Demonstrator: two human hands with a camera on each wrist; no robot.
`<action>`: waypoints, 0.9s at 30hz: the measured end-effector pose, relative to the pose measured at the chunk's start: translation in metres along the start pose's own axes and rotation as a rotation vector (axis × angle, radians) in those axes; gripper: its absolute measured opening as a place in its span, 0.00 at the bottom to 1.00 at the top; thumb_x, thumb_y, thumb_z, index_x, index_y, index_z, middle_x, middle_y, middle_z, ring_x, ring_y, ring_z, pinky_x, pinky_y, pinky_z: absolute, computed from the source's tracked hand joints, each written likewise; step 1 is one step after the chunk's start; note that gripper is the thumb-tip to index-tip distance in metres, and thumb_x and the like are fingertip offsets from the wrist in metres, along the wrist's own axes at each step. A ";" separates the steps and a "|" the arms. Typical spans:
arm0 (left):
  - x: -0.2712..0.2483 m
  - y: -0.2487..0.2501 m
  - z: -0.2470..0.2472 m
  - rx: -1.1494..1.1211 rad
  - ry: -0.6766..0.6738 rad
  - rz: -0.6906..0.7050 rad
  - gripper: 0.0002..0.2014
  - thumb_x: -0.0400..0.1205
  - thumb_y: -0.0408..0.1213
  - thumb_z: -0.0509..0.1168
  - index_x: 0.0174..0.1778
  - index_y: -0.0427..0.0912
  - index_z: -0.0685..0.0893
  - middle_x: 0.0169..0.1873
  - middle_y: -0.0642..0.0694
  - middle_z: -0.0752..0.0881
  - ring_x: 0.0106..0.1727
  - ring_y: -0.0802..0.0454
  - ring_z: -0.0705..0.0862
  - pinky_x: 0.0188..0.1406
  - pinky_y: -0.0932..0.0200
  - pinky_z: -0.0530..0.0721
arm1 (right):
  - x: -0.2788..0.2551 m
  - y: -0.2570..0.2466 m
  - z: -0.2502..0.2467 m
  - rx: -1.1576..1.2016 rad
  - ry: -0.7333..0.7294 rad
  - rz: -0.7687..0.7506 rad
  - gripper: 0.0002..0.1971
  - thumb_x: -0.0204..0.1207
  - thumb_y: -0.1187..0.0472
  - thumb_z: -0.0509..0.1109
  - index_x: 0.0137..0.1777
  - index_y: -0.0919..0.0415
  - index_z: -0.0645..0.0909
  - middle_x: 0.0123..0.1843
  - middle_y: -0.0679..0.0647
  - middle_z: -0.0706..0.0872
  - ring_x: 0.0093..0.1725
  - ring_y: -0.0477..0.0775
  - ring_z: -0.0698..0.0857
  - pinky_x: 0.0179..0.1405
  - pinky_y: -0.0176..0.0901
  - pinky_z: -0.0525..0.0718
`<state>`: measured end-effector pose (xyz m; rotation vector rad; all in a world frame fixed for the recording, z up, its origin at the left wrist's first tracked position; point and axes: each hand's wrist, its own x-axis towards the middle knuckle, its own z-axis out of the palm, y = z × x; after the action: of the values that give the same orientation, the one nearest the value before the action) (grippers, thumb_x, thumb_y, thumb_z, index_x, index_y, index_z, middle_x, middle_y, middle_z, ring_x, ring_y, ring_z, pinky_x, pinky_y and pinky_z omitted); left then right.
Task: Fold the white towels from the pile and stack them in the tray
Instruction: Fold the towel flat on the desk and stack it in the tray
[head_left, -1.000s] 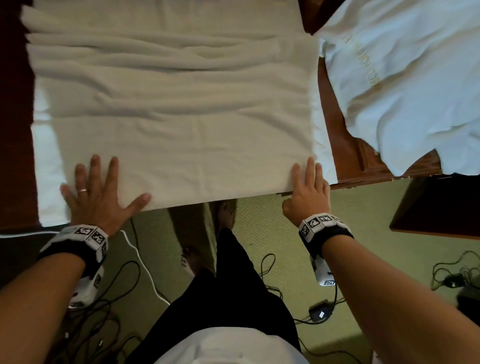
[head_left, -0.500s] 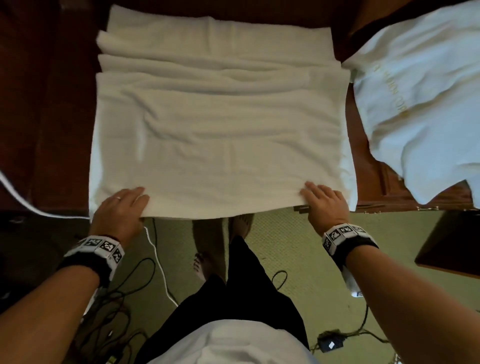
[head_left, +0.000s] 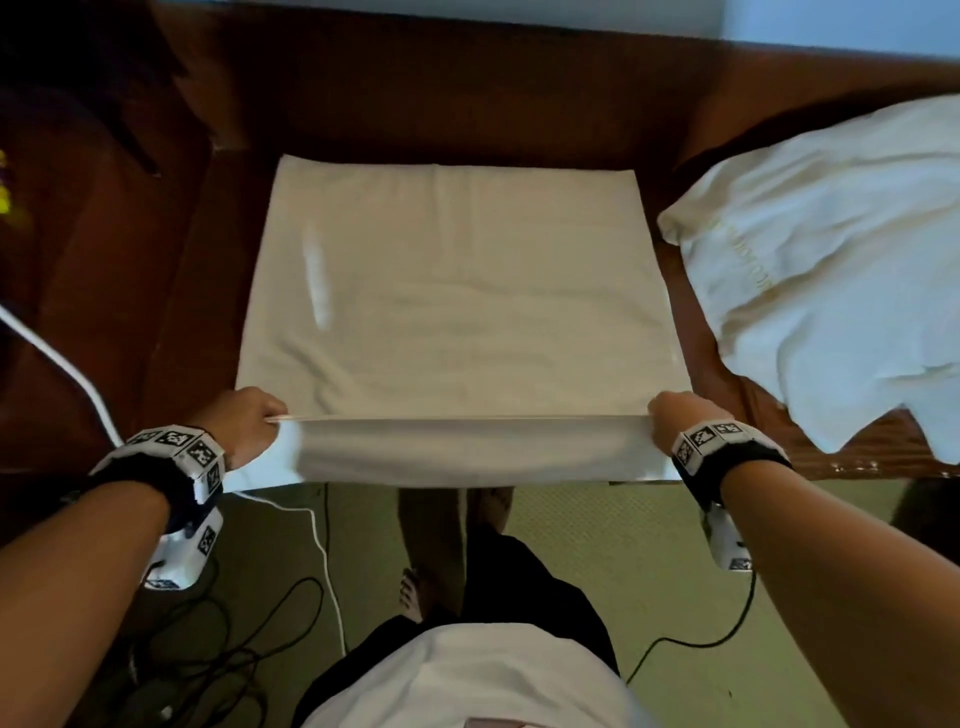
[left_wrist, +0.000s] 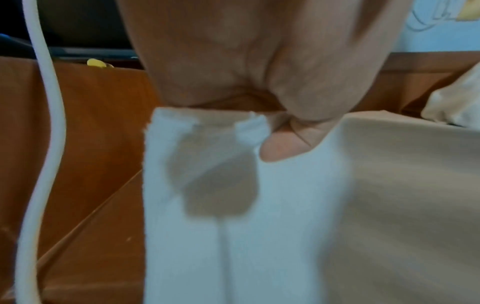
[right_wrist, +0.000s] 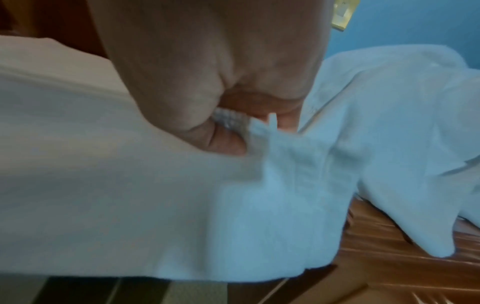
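A white towel (head_left: 457, 312) lies spread on the brown wooden table (head_left: 156, 291), its near edge lifted off the surface. My left hand (head_left: 249, 428) pinches the near left corner, and in the left wrist view the towel (left_wrist: 233, 226) hangs from my curled left hand (left_wrist: 272, 127). My right hand (head_left: 675, 423) pinches the near right corner; in the right wrist view the right hand (right_wrist: 221, 131) grips the bunched towel (right_wrist: 130, 195). The edge is stretched taut between both hands. No tray is in view.
A pile of white towels (head_left: 831, 270) lies on the table at the right, also seen as the pile (right_wrist: 402, 133). A white cable (head_left: 67, 364) runs over the table's left side. Black cables (head_left: 234, 623) lie on the green carpet by my feet.
Both hands went from lying on the towel's near edge to pinching its corners and lifting that edge up. The wrinkles in the towel have been pulled smoother.
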<state>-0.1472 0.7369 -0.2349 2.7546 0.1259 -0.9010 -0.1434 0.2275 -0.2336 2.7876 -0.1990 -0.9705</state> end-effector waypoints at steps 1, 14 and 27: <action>0.006 0.003 -0.007 -0.023 0.042 0.002 0.13 0.79 0.22 0.61 0.28 0.37 0.80 0.26 0.35 0.83 0.33 0.35 0.85 0.30 0.55 0.76 | 0.001 0.000 -0.010 0.002 0.048 0.002 0.10 0.78 0.66 0.59 0.52 0.57 0.81 0.55 0.59 0.86 0.54 0.64 0.87 0.53 0.53 0.85; 0.116 0.026 -0.103 0.061 0.284 -0.050 0.14 0.83 0.31 0.63 0.29 0.44 0.79 0.29 0.40 0.82 0.35 0.35 0.82 0.40 0.45 0.84 | 0.111 -0.010 -0.124 0.061 0.320 -0.038 0.06 0.78 0.68 0.64 0.49 0.62 0.82 0.49 0.63 0.86 0.52 0.68 0.85 0.51 0.55 0.79; 0.137 0.048 0.026 0.096 0.366 0.043 0.36 0.82 0.62 0.55 0.86 0.54 0.62 0.86 0.40 0.57 0.84 0.32 0.58 0.75 0.25 0.62 | 0.152 -0.047 -0.018 0.326 0.363 -0.126 0.35 0.82 0.35 0.50 0.87 0.43 0.50 0.89 0.53 0.43 0.86 0.63 0.49 0.80 0.66 0.53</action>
<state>-0.0436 0.6848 -0.3267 2.9707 0.0880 -0.3931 -0.0106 0.2477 -0.3212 3.2466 -0.1404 -0.4706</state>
